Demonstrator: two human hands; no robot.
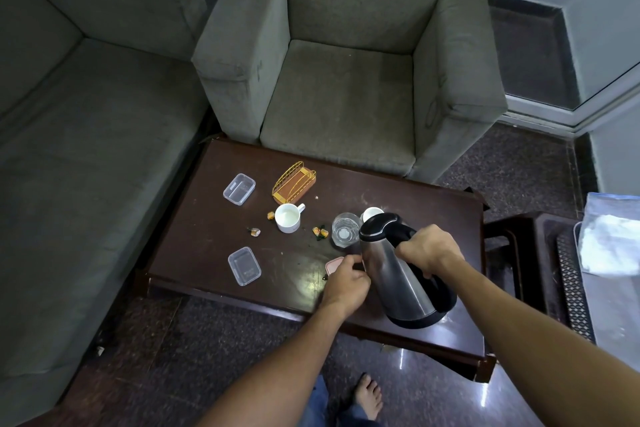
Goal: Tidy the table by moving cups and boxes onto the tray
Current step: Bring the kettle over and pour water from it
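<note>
My right hand grips the black handle of a steel kettle, held tilted above the dark wooden table. My left hand rests against the kettle's side, with its fingers on a small pink box that is mostly hidden. A white mug stands mid-table. A clear glass and a second white cup sit just behind the kettle's lid. Two clear plastic boxes lie on the left, one far and one near. A tray sits on a stool at the right.
A gold wire holder stands at the table's back. Several small wrappers are scattered around the mug. A grey armchair and a sofa border the table. A white bag lies on the tray. My bare foot is on the floor.
</note>
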